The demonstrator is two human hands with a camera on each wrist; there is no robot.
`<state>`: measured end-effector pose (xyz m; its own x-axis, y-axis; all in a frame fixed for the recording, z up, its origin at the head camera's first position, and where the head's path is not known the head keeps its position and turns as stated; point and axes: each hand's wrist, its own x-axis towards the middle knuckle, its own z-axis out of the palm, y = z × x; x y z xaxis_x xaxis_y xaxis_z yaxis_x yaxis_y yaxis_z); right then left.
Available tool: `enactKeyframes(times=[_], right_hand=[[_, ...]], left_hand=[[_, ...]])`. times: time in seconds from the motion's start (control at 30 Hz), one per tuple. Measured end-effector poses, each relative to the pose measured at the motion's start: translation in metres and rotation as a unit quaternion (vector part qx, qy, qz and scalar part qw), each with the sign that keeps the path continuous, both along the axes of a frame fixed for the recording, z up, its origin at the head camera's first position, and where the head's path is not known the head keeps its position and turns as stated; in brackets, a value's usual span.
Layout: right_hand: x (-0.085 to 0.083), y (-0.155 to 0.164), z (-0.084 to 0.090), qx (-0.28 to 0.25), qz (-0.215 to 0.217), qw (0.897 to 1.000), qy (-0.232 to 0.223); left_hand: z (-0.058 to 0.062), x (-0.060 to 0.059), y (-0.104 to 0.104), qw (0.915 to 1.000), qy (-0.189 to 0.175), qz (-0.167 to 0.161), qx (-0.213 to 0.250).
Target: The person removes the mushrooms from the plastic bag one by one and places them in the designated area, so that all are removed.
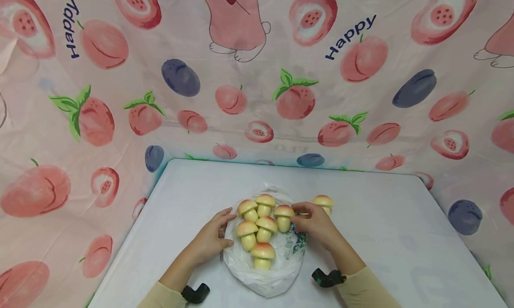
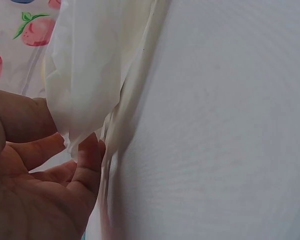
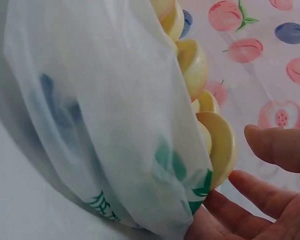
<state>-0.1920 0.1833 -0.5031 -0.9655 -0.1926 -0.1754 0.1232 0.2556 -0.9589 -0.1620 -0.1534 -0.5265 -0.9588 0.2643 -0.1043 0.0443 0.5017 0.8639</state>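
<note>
A white plastic bag (image 1: 267,281) with green print lies on the table with its mouth spread. Several yellow toy mushrooms (image 1: 263,251) with reddish-topped caps stand in it. At the bag's left rim is my left hand (image 1: 209,241), fingers spread; in the left wrist view the bag's edge (image 2: 85,100) hangs between thumb and fingers, without a clear pinch. My right hand (image 1: 317,223) is at the bag's right side, beside the rightmost mushroom (image 1: 283,218). In the right wrist view its fingertips touch or nearly touch a mushroom cap (image 3: 224,150), while the thumb stands apart.
One more mushroom (image 1: 323,202) sits outside the bag, partly behind my right hand. The white table (image 1: 401,236) ends at a wall covered with peach-patterned cloth (image 1: 249,80). A black wrist device (image 1: 329,278) shows on each wrist.
</note>
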Motion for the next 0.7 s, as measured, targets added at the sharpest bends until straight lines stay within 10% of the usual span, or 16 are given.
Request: enactKeyframes(times=[0.7], right_hand=[[-0.011,-0.017,-0.007,0.064,-0.057,0.996,-0.011]], left_hand=[[-0.002,0.0,0.0,0.9999,-0.008,-0.001,0.015]])
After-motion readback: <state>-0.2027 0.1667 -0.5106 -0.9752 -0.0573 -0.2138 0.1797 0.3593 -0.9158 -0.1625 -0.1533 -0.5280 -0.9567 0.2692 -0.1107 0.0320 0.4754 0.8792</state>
